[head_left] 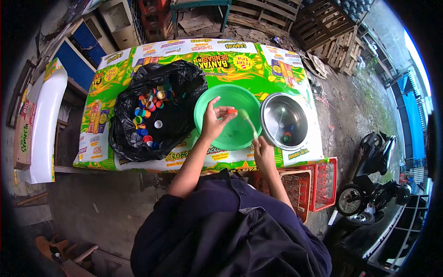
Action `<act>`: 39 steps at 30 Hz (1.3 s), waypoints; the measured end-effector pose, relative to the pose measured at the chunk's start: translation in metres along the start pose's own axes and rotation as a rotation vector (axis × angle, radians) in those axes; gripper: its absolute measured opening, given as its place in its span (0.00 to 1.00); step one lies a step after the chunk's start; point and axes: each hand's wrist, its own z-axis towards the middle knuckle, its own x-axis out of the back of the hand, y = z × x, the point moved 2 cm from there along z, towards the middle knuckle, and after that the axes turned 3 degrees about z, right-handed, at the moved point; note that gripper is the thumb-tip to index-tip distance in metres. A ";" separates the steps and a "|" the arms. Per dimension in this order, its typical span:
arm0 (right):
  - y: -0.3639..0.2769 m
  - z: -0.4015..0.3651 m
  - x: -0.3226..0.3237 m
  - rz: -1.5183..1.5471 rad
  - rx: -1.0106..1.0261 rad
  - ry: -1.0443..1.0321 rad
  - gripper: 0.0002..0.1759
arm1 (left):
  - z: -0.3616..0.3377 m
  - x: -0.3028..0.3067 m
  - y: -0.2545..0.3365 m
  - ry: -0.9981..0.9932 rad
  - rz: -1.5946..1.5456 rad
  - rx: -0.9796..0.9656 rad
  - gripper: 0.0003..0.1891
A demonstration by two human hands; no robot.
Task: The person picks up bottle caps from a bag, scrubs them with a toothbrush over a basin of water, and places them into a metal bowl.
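Note:
Over the green basin (200, 121), my left hand (216, 119) pinches an orange-red bottle cap (232, 112) between its fingertips. My right hand (264, 154) is closed round the thin whitish handle of a small brush (249, 123), which looks like a toothbrush. The brush's greenish head is close to the cap, above the basin. Right of the basin stands a steel bowl (272, 100) with a few dark and coloured caps in its lower part. To the left, an open black plastic bag (131, 99) holds many bottle caps (146, 108) in red, blue, white, green and yellow.
A printed green and white cover (221, 76) lies over the table. Red crates (323, 184) with glass bottles stand below its near right edge. A motorcycle (369, 184) is parked at the right. Wooden pallets (332, 27) are stacked behind, and a blue-panelled cabinet (74, 60) stands far left.

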 end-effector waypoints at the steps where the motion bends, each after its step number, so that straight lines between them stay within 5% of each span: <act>1: 0.001 0.000 -0.007 0.107 0.072 -0.014 0.14 | 0.000 -0.002 -0.007 0.021 -0.040 0.014 0.35; 4: -0.014 0.003 -0.006 0.146 -0.084 -0.083 0.14 | -0.005 -0.008 -0.013 0.027 -0.132 0.109 0.31; 8: -0.008 0.007 -0.019 0.057 0.128 0.061 0.12 | -0.015 -0.017 -0.005 0.010 -0.315 0.395 0.24; 13: -0.014 -0.009 -0.014 -0.104 0.118 0.129 0.09 | -0.015 -0.011 -0.013 0.138 -0.662 0.582 0.17; 19: -0.008 -0.004 -0.021 -0.165 0.140 0.113 0.09 | -0.018 -0.008 -0.009 -0.027 -0.552 0.596 0.12; 26: -0.016 -0.009 -0.018 -0.034 0.176 0.195 0.08 | -0.019 -0.008 -0.023 -0.100 -0.917 0.662 0.10; 30: -0.011 0.000 -0.013 -0.026 0.063 0.167 0.09 | -0.023 -0.015 -0.013 -0.031 -0.868 0.682 0.10; 34: -0.010 -0.008 -0.023 -0.081 0.227 0.129 0.08 | -0.021 -0.018 -0.010 0.000 -0.769 0.613 0.10; 36: -0.007 0.004 -0.017 -0.004 0.094 0.158 0.08 | -0.021 -0.019 -0.010 0.027 -0.730 0.583 0.11; 39: -0.016 -0.001 -0.022 -0.036 0.152 0.166 0.07 | -0.021 -0.018 -0.008 0.068 -0.702 0.556 0.11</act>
